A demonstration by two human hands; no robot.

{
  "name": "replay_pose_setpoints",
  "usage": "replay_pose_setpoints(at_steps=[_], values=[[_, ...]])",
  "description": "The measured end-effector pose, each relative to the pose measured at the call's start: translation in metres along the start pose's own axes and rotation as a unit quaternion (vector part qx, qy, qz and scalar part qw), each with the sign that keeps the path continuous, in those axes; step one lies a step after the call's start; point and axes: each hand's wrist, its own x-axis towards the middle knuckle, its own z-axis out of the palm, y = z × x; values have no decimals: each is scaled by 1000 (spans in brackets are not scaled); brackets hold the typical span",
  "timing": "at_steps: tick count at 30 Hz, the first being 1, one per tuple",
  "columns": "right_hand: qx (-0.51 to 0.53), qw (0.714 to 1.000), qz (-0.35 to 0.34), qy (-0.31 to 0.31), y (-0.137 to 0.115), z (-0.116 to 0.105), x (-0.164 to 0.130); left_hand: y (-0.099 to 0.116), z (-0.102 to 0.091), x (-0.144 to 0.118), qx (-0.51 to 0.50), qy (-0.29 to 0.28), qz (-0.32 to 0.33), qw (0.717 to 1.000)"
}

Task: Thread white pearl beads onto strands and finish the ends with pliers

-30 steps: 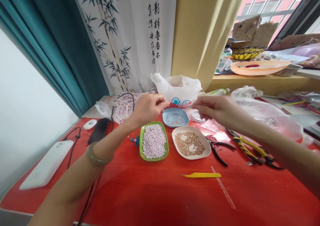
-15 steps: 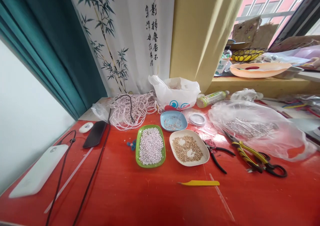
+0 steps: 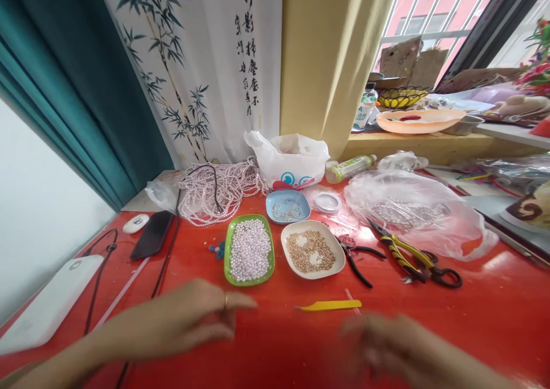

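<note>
My left hand [image 3: 193, 319] hovers over the red table in front of the green tray, a ring on one finger. Its fingers are stretched out and apart, with nothing seen in them. At the lower right my right hand [image 3: 387, 343] is smeared by motion, so its fingers cannot be made out. Between and just beyond the hands lie yellow tweezers [image 3: 330, 305]. White pearl beads [image 3: 250, 250] fill the green tray [image 3: 228, 274]. Small gold beads [image 3: 309, 250] are spread in a cream dish [image 3: 289, 270]. Behind it, a blue dish [image 3: 271, 207] holds a few small pieces.
Black-handled pliers [image 3: 358, 268], yellow-and-black pliers [image 3: 397, 251] and scissors [image 3: 447, 276] lie to the right, by a clear plastic bag [image 3: 464, 228]. Bead strings [image 3: 219, 194] and a white bag [image 3: 292, 162] stand behind. A phone [image 3: 152, 234], power bank [image 3: 51, 303] and cables are left.
Both hands have come into view from the bottom edge. The camera view has shifted slightly to the right. Tweezers, trays and tools look unmoved on the table.
</note>
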Motion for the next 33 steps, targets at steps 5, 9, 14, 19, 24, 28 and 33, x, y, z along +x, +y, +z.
replay_pose_setpoints(at_steps=[5,9,14,19,24,28,33], values=[[-99,976,-35,192,-35,-40,48,27,-29,74,-98,170,72,978],[-246,948,-51,195,-63,-50,75,39,-29,118,-132,271,128,945],[-344,914,-48,208,-68,-56,84,38,-31,129,-110,314,147,932],[-416,889,-61,182,-79,-65,90,41,-42,126,-20,353,169,920],[-436,870,-39,226,-70,-111,88,18,-77,119,6,487,104,867],[-436,842,47,314,-28,-165,87,-21,-99,116,-9,545,37,838],[-487,786,93,368,13,-201,95,-50,-95,123,-2,526,-5,850]])
